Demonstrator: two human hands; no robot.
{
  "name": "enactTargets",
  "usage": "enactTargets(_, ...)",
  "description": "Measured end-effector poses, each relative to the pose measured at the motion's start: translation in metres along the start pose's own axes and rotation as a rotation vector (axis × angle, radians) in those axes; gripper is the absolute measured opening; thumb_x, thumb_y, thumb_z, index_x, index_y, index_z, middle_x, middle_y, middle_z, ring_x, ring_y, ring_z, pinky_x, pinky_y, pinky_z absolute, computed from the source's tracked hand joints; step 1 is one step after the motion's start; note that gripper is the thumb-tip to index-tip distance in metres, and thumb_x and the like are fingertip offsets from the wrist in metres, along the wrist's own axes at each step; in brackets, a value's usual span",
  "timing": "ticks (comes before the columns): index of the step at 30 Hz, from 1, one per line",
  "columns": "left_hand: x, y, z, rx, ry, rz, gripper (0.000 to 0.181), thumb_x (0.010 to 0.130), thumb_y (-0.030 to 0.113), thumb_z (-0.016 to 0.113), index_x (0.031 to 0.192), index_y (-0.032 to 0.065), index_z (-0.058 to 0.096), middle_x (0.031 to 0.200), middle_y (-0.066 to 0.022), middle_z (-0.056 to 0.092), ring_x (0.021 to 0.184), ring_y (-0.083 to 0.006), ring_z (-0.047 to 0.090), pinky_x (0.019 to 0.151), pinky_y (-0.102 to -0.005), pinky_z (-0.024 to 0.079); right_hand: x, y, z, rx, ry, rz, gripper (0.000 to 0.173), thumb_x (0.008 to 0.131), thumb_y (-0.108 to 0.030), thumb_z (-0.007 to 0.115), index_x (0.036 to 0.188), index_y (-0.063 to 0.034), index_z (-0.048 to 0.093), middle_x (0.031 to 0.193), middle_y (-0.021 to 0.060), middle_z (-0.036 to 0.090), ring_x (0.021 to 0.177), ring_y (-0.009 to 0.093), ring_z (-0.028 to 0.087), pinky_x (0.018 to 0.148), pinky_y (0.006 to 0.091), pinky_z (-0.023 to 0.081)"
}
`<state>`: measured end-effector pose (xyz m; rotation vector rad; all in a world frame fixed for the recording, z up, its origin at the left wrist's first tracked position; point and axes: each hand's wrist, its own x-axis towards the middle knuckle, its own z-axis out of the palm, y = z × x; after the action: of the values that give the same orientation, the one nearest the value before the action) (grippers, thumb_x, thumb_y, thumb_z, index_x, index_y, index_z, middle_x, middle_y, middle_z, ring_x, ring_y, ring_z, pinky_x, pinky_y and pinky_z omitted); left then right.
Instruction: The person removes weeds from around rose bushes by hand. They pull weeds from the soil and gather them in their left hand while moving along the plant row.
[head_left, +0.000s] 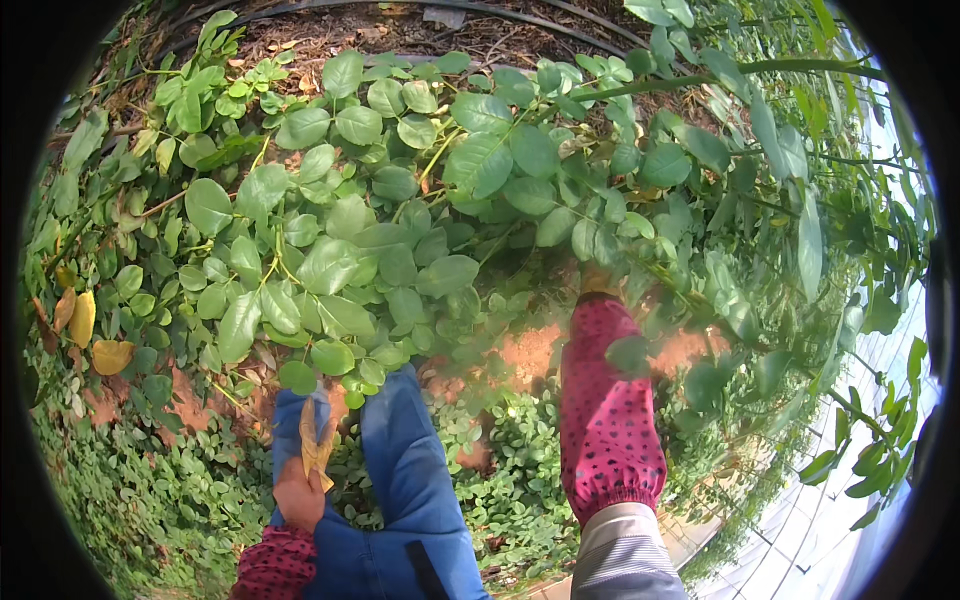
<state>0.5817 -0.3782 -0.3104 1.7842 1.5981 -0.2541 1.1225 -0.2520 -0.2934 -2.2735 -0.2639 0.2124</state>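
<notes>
My left hand (298, 495), bare, is low in front of my left thigh. Its fingers are closed around a yellowish work glove (318, 446) whose fingers stick upward. My right arm, in a pink patterned sleeve cover (609, 412), reaches forward among the leafy bushes. Only a blurred, tan bit of my right hand (600, 282) shows past the cuff. Leaves hide the fingers, so what they touch is not visible. Around that hand are broad green leaflets (559, 225) that look like rose foliage.
A thick green stem (787, 67) arches across the upper right. Black irrigation tubing (517, 16) runs along the litter-covered bed at the top. My legs in blue trousers (409, 450) stand among low plants. Reddish soil (529, 352) shows between leaves. White sheeting (810, 517) lies at the lower right.
</notes>
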Motion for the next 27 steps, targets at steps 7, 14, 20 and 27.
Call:
enactTargets(7,0.003,0.006,-0.005,0.040,-0.028,0.002,0.016,0.089,0.016,0.060,0.090,0.0011,0.054,0.088,-0.0213,0.059,0.082,-0.0454,0.058,0.071,-0.0531,0.046,-0.014,0.007,-0.002,0.032,-0.014,-0.035,0.032,0.090,-0.024,0.061,0.113,-0.0037,0.069,0.100,0.0169,0.071,0.094,0.029,0.067,0.084,0.0379,0.052)
enactTargets(14,0.003,-0.001,-0.001,0.042,-0.065,-0.025,0.017,0.091,0.018,0.059,0.091,0.0015,0.055,0.089,-0.0215,0.059,0.084,-0.0454,0.059,0.072,-0.0529,0.047,-0.021,0.002,-0.030,0.239,-0.044,0.034,0.029,0.091,-0.022,0.061,0.112,-0.0031,0.069,0.098,0.0168,0.071,0.092,0.028,0.068,0.082,0.0363,0.052)
enactTargets(20,-0.001,0.004,0.000,0.074,-0.031,-0.013,0.018,0.091,0.019,0.059,0.092,0.0015,0.057,0.089,-0.0214,0.060,0.084,-0.0445,0.059,0.073,-0.0527,0.047,-0.024,-0.006,-0.034,0.443,-0.092,0.111,0.027,0.092,-0.020,0.061,0.111,-0.0027,0.069,0.096,0.0167,0.070,0.091,0.027,0.068,0.081,0.0349,0.053)
enactTargets(27,-0.005,0.007,0.004,0.027,-0.022,-0.053,0.018,0.090,0.020,0.061,0.092,0.0023,0.058,0.090,-0.0204,0.061,0.084,-0.0440,0.060,0.073,-0.0523,0.048,-0.128,-0.019,-0.061,-0.205,-0.609,-0.638,0.038,0.091,-0.005,0.063,0.127,0.0065,0.055,0.121,0.0230,0.063,0.107,0.031,0.066,0.089,0.0367,0.056)
